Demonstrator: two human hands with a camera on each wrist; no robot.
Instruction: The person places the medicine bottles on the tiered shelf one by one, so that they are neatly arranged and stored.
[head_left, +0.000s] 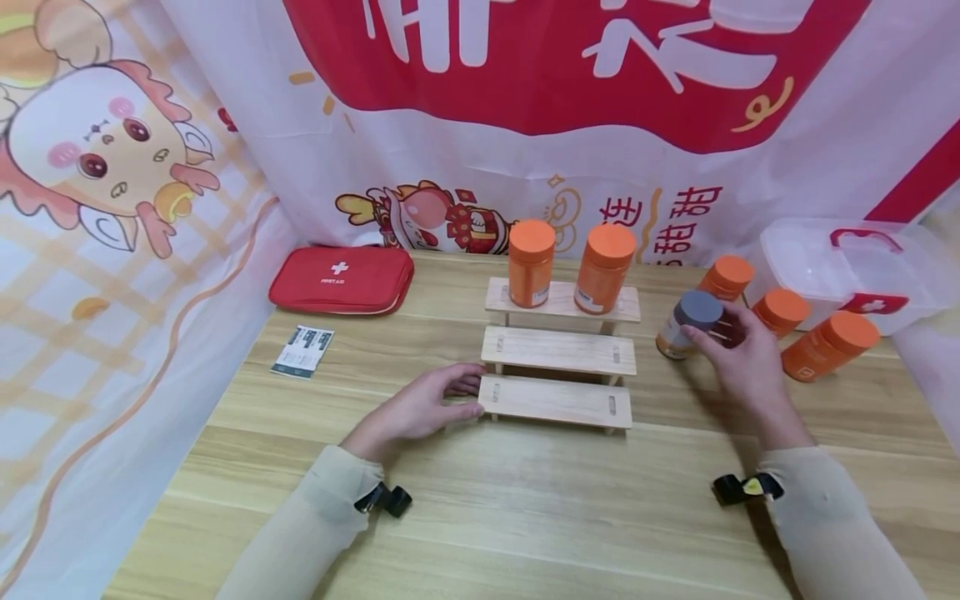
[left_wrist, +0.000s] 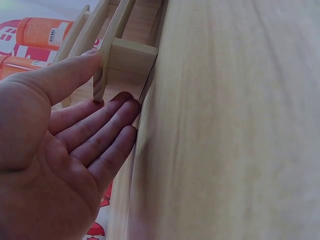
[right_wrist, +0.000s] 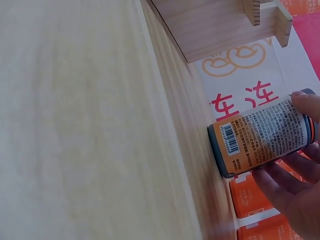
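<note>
A three-step wooden stand [head_left: 555,402] is in the middle of the table. My left hand [head_left: 423,404] holds the left end of its lowest step, with the thumb [left_wrist: 75,75] on one side and the index fingertip at the other; the remaining fingers extend past it. To the right of the stand, my right hand [head_left: 746,354] grips a bottle with a grey lid [head_left: 699,310] near its top, thumb and fingers on opposite sides. This bottle's label [right_wrist: 270,130] carries small print and a barcode. Its base is at the tabletop; whether it touches is unclear.
Two orange bottles [head_left: 532,262] stand on the top step. Several more orange bottles [head_left: 828,346] are right of my right hand, before a clear lidded box [head_left: 810,250]. A red first-aid pouch [head_left: 341,281] and a printed card [head_left: 303,351] lie at left.
</note>
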